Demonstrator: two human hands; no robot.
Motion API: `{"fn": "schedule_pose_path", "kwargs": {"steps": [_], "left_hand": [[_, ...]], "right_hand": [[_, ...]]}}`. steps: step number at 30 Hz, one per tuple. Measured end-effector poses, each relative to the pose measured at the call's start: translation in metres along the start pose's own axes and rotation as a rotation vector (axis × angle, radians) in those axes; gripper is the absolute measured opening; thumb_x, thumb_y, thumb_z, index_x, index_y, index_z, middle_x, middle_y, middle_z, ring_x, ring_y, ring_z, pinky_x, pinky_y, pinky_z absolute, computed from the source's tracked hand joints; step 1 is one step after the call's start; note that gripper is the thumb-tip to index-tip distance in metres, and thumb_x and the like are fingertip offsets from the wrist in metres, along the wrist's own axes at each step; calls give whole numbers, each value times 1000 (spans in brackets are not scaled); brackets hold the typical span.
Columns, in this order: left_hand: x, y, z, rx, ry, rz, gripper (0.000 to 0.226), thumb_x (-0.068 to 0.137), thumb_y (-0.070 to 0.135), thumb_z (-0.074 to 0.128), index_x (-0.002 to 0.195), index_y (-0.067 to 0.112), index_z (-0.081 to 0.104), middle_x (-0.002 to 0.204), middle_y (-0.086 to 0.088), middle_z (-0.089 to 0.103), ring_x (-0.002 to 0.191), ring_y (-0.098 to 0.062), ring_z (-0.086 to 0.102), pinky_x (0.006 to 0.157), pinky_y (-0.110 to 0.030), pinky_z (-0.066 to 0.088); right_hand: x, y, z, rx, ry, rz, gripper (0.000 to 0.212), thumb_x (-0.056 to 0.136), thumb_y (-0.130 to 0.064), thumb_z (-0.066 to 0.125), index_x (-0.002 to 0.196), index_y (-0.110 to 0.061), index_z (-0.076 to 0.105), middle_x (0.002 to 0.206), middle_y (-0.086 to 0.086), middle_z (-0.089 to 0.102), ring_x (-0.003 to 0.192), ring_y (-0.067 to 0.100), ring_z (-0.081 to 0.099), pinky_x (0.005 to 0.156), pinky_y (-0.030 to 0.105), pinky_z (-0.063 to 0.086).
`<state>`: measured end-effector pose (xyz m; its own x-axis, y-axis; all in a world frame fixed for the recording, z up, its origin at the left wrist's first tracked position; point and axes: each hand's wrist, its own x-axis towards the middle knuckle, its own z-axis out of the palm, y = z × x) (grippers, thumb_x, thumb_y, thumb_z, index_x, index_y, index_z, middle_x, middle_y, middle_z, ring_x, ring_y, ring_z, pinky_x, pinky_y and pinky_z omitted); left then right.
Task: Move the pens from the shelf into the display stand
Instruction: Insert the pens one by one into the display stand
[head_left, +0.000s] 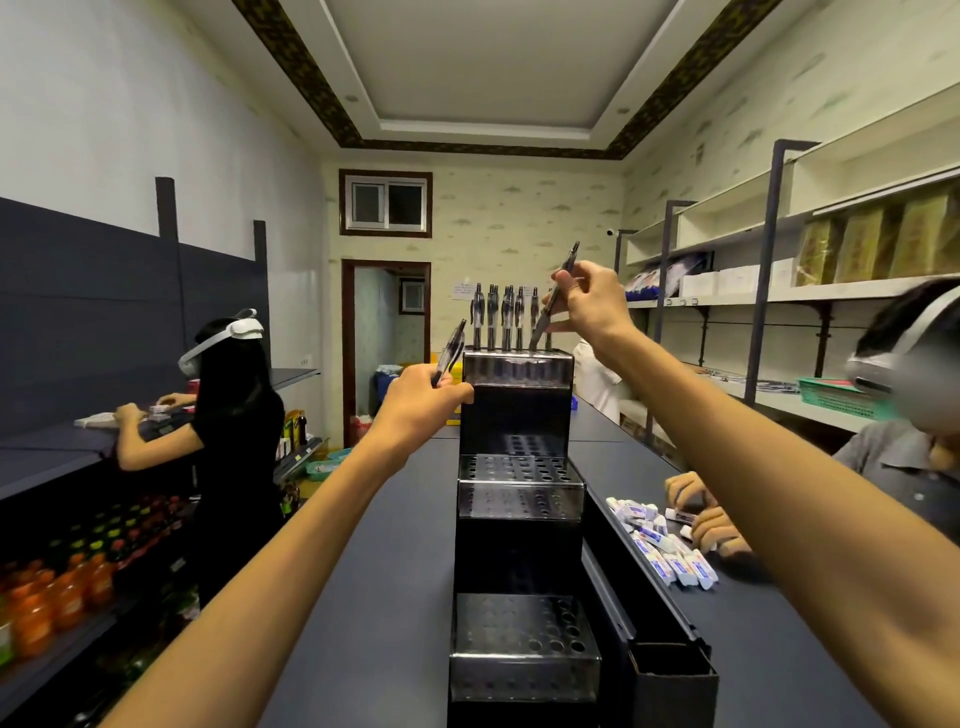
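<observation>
Surface: dark grey shelf top (395, 545) carrying a tiered black perforated display stand (517, 483).
Top tier: clear-barrelled pens (498, 317) standing upright.
Right hand (584, 301): pinching a tilted pen (556, 296), tip at top tier.
Left hand (415, 405): gripping another pen (451, 352) beside the stand.

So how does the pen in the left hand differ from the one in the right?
The left hand's pen is held beside the display stand, clear of it; the right hand's pen is higher, its tip reaching the stand's top tier. Both are tilted, dark, translucent and pinched in the hands.
</observation>
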<state>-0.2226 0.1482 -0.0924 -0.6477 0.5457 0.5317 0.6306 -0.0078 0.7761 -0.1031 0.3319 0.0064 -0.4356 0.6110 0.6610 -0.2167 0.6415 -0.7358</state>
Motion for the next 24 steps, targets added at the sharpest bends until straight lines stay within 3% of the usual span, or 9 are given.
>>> {"fn": "schedule_pose_path", "kwargs": {"steps": [3,9,15,20,24], "left_hand": [[0,1,0,-4,-11,9,30,87,21,70,62,18,54,51,13,51,49,-4,47,51,-22,38],[-2,1,-2,17,-44,19,19,90,23,66,79,8,66,61,3,52,57,-11,46,55,-25,39],[0,2,-7,28,-47,10,17,89,23,65,74,16,62,55,9,52,50,-10,43,48,-24,37],[0,1,-9,38,-29,-4,22,89,22,66,71,16,56,66,-1,59,56,-12,50,51,-24,38],[-1,-1,-10,20,-23,-13,22,91,21,66,75,13,55,71,-8,61,59,-16,52,50,-25,40]], "right_hand": [[6,-6,5,-41,56,-91,22,105,-14,51,122,-2,59,106,21,68,91,29,73,73,48,64],[11,-8,19,-236,5,-149,26,104,-11,54,125,3,60,110,24,67,94,35,71,75,52,63],[13,3,30,-356,-60,-132,28,104,-14,55,127,1,62,112,23,69,99,35,70,84,51,60],[20,15,33,-519,-140,-15,33,103,-26,57,114,3,67,107,21,71,101,34,69,96,48,54],[24,18,33,-648,-137,-20,38,103,-33,57,106,4,69,105,22,71,100,35,67,94,44,53]]}}
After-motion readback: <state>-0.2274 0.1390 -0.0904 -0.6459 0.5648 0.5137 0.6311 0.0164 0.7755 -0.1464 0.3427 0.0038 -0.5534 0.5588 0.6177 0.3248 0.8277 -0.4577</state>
